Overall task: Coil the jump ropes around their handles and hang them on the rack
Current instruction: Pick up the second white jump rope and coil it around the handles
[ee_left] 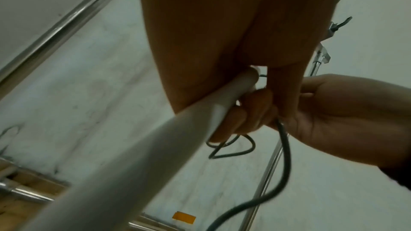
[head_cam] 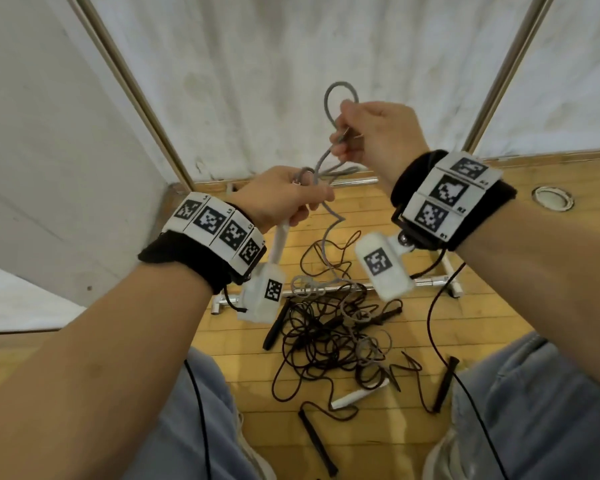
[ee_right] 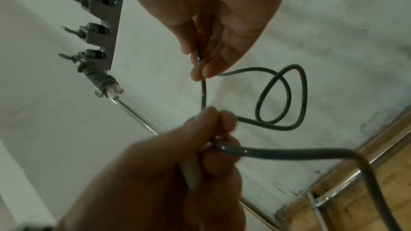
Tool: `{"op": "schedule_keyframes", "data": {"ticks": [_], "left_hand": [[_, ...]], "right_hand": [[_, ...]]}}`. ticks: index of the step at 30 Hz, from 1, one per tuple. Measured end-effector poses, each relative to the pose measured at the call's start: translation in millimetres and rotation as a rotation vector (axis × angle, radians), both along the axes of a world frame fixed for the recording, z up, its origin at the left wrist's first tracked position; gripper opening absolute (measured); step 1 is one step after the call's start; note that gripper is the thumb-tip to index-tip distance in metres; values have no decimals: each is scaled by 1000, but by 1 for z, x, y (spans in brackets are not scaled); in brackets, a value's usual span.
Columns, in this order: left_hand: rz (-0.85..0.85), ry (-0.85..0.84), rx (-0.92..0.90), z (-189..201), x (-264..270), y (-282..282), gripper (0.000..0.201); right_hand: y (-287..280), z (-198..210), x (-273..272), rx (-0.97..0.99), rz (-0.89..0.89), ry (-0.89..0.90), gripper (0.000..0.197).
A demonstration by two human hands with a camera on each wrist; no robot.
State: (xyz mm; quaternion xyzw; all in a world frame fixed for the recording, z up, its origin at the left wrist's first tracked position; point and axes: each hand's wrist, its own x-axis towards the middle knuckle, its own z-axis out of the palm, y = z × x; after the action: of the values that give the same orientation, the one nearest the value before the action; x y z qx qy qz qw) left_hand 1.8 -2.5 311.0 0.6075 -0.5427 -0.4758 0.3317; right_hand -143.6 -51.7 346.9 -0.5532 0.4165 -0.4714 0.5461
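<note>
At frame centre the left hand (head_cam: 280,197), knuckles up, grips a white handle (head_cam: 280,240) while the raised right hand (head_cam: 378,136) pinches the looping grey rope (head_cam: 329,105).

A pale, scuffed white wall (head_cam: 264,57) fills the far side, its surface marked with grey smudges near the bottom. Slim metal-toned strips (head_cam: 132,88) run up it on the left and right, slanting outward toward the top. Below lies a wooden plank floor (head_cam: 492,306) in a warm honey tone. Set into the floor at far right is a round metal-rimmed fitting (head_cam: 552,198), possibly a socket cover. The light is even and soft, without hard shadows.
</note>
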Motion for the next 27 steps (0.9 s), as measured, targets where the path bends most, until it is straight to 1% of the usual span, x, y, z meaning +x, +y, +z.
{"op": "schedule_keyframes", "data": {"ticks": [2, 4, 5, 8, 10, 11, 13, 14, 17, 19, 20, 21, 22, 24, 25, 27], "left_hand": [[10, -40, -48, 2, -5, 2, 23], [111, 29, -126, 6, -8, 1, 28], [173, 86, -165, 8, -8, 0, 29], [283, 249, -241, 17, -7, -1, 30], [294, 352, -250, 24, -5, -2, 31], [294, 394, -252, 27, -4, -2, 31], [311, 462, -260, 33, -4, -2, 31], [334, 491, -266, 35, -3, -2, 31], [434, 587, -294, 42, 4, -2, 31], [518, 661, -313, 46, 14, -2, 32], [556, 673, -323, 47, 19, -3, 31], [588, 644, -331, 47, 23, -2, 29], [605, 580, -330, 47, 25, -1, 27], [596, 354, -281, 42, 25, 3, 22], [558, 224, -240, 38, 23, 5, 23], [402, 60, -157, 32, 16, 12, 26]], "right_hand": [[-3, 7, -6, 17, -30, -47, 24], [-5, 7, -11, 96, 11, -71, 24], [-3, 5, -12, 142, 74, -47, 25], [10, -6, -10, 172, 315, 151, 26], [18, -14, -8, 168, 394, 276, 38], [20, -19, -8, 127, 410, 354, 35], [25, -23, -7, 23, 455, 504, 8], [28, -25, -7, 13, 491, 546, 8], [37, -34, -8, 54, 613, 618, 19], [43, -40, -10, -25, 692, 775, 27], [44, -41, -10, -73, 708, 840, 30], [44, -42, -11, -110, 693, 859, 32], [42, -41, -13, -117, 655, 834, 32], [36, -35, -14, -88, 552, 703, 29], [33, -31, -16, -72, 495, 628, 28], [27, -21, -19, -49, 394, 493, 26]]}}
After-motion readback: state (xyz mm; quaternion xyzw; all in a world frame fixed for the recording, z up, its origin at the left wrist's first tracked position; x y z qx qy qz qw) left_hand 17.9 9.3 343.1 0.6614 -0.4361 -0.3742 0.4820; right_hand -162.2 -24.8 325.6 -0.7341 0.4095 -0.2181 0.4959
